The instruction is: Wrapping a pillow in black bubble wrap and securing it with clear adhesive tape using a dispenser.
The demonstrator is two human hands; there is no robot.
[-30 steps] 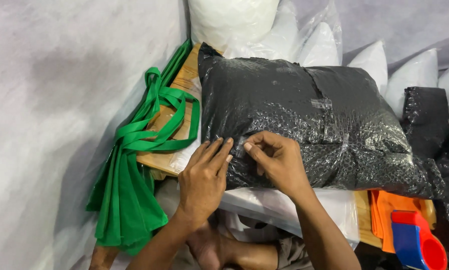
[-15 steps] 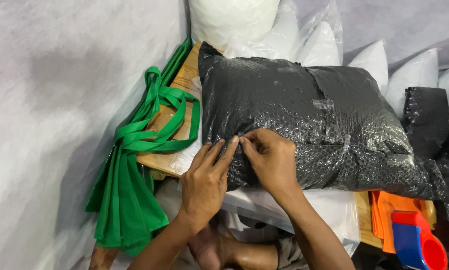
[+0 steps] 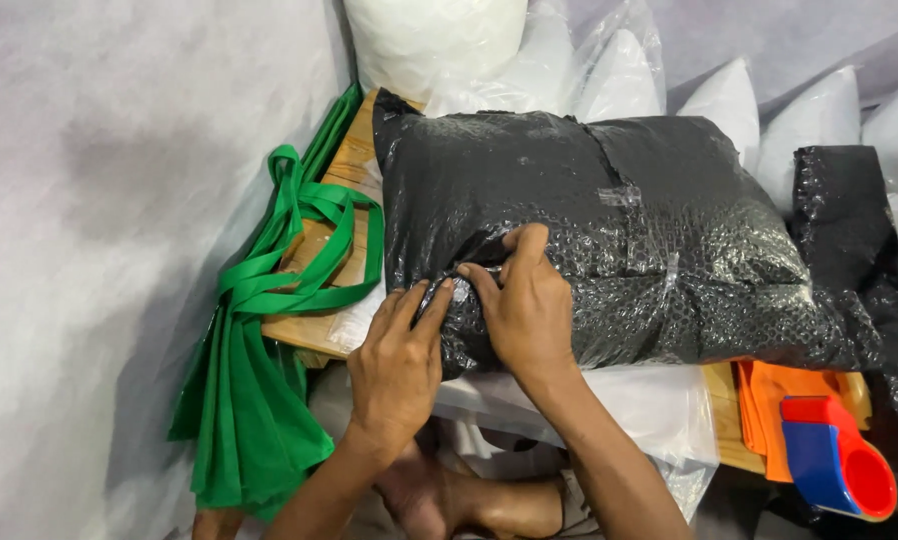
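Note:
A fat pillow-shaped bundle wrapped in black bubble wrap (image 3: 609, 230) lies on a low wooden table (image 3: 314, 325), with clear tape strips across its seam. My left hand (image 3: 399, 365) lies flat against the bundle's near left edge, fingers together and pointing up. My right hand (image 3: 529, 305) presses down on the wrap right beside it, thumb and fingers spread over the fold, holding nothing loose.
Green fabric bags (image 3: 259, 370) hang off the table's left side. White plastic-wrapped pillows (image 3: 609, 70) stand behind. A red and blue tape dispenser (image 3: 834, 465) and orange cloth (image 3: 769, 410) sit at the lower right, with more black bubble wrap (image 3: 849, 220) to the right. A white sheet (image 3: 89, 200) covers the left.
My right hand went from pinching at the wrap to lying pressed flat on it. My left hand stayed at the bundle's edge. The view shifted slightly.

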